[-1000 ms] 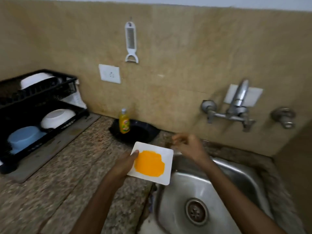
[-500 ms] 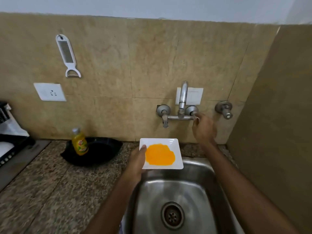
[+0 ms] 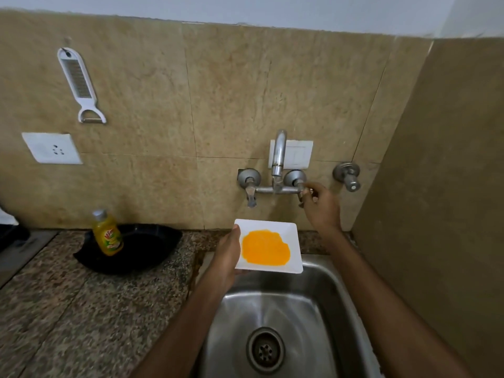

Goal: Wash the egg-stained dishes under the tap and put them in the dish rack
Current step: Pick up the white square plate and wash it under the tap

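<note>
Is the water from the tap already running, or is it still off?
Cannot tell for sure. The right hand is at the tap's right handle, but no clear stream shows, and the yellow stain on the plate looks undisturbed.

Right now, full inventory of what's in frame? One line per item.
square plate: 1, white with an orange-yellow egg stain, held over the sink's back edge
sink: 1, steel, bottom centre, drain in the middle
tap: 1, chrome, on the wall above the sink
separate wall valve: 1, chrome, right of the tap
dish soap bottle: 1, yellow, standing in the black dish
black dish: 1, on the counter, left of the sink
grater-peeler: 1, white, hanging on the wall
wall socket: 1, white, upper left
left hand: grip on the plate's left edge
right hand: on the tap's right handle
</note>
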